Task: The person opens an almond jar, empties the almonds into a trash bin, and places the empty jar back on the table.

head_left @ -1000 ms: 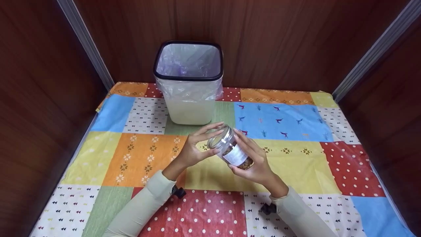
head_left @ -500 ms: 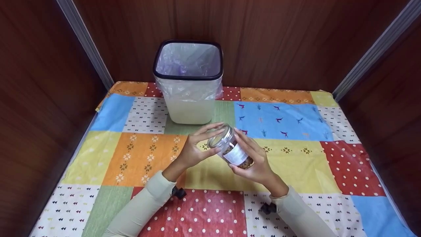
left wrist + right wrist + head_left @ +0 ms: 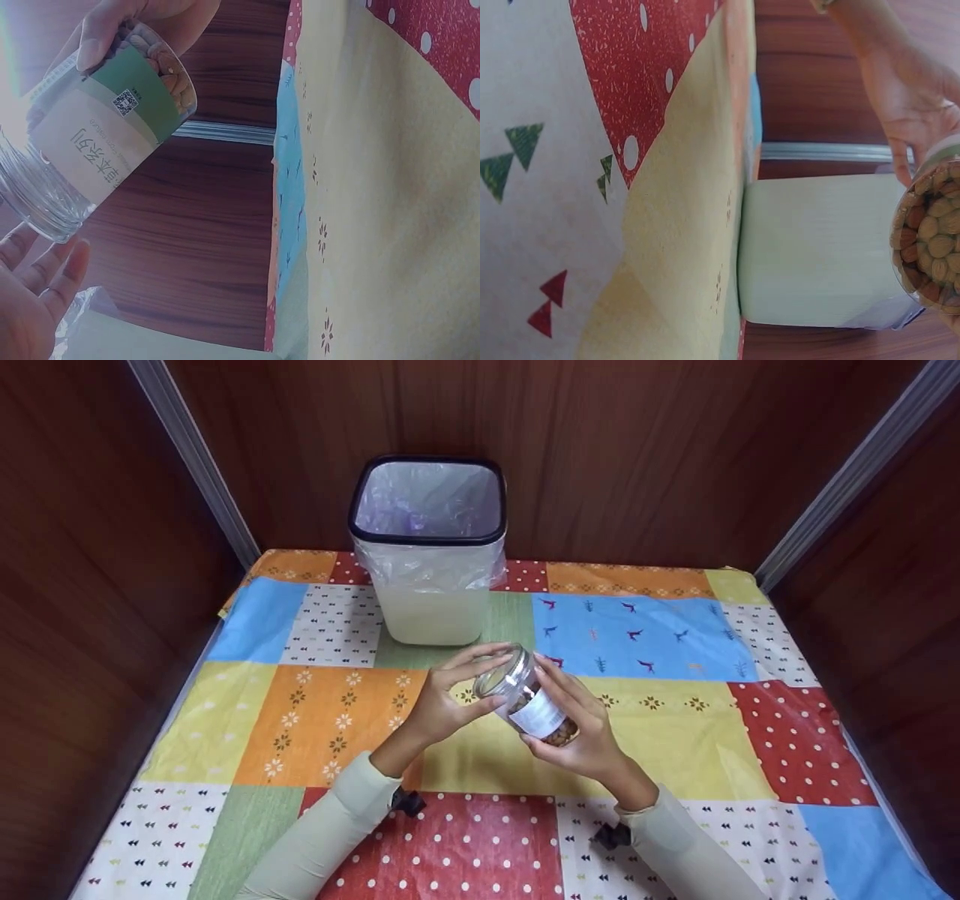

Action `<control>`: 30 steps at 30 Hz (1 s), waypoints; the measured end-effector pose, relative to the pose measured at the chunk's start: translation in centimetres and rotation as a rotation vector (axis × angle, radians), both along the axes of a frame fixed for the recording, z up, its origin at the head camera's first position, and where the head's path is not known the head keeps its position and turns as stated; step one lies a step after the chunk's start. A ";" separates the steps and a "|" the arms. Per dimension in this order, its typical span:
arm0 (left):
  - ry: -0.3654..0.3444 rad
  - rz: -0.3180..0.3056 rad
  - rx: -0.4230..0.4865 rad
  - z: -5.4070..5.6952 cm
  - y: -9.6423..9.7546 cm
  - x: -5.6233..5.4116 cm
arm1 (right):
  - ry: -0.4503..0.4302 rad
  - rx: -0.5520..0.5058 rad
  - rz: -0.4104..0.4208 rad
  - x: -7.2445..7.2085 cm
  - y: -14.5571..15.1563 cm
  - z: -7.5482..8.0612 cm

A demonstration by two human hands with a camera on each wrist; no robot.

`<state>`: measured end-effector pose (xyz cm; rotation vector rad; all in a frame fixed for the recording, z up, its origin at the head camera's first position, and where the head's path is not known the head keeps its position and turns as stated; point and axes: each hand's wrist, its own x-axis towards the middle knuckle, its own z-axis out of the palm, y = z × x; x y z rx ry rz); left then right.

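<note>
A clear jar (image 3: pixel 538 712) with a white and green label (image 3: pixel 94 131) is held up over the cloth, tilted with its mouth end toward the upper left. Brown nuts that look like almonds (image 3: pixel 934 240) show through its base in the right wrist view. My right hand (image 3: pixel 583 727) grips the jar's body near the base, thumb below and fingers above. With fingers and thumb spread on opposite sides, my left hand (image 3: pixel 442 701) holds the rim at the mouth end. Whether a clear lid covers the mouth, I cannot tell.
A pale bin (image 3: pixel 435 615) with a dark rim and a clear plastic liner stands behind the hands, close to the back wall. The table wears a patchwork-print cloth (image 3: pixel 330 727). Dark wood-look panels (image 3: pixel 675 457) enclose it at the back and both sides.
</note>
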<state>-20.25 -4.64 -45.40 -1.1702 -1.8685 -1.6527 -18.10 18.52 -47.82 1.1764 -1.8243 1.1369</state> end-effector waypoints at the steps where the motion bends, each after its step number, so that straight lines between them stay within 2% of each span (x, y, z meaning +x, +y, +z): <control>1: 0.002 0.002 -0.001 -0.4 0.0 -0.3 | 0.002 -0.001 0.001 0.2 -0.1 0.3; 4: 0.011 0.011 -0.010 -1.2 0.0 -0.7 | 0.009 -0.002 0.006 0.9 -0.5 1.5; 8: 0.032 0.040 -0.038 -1.3 -0.2 -0.9 | 0.019 -0.006 0.009 1.3 -0.9 2.2; 12: 0.034 0.057 -0.064 -1.3 -0.3 -1.0 | 0.014 -0.006 0.004 1.3 -0.9 2.2; 14: 0.027 0.057 -0.071 -1.4 -0.4 -1.0 | 0.010 -0.004 0.002 1.0 -0.7 1.6; 19: 0.016 0.043 -0.075 -1.6 -0.5 -1.1 | 0.007 -0.002 0.007 1.1 -0.7 1.7; 22: 0.016 0.007 -0.067 -1.7 -0.7 -1.3 | -0.002 -0.002 0.005 0.9 -0.6 1.4; 26: 0.021 -0.098 -0.044 -1.8 -0.9 -1.6 | -0.012 -0.005 0.011 0.0 -0.1 -0.3; 30: 0.028 -0.189 -0.035 -1.9 -1.0 -1.7 | -0.013 -0.017 0.028 -0.3 0.1 -0.8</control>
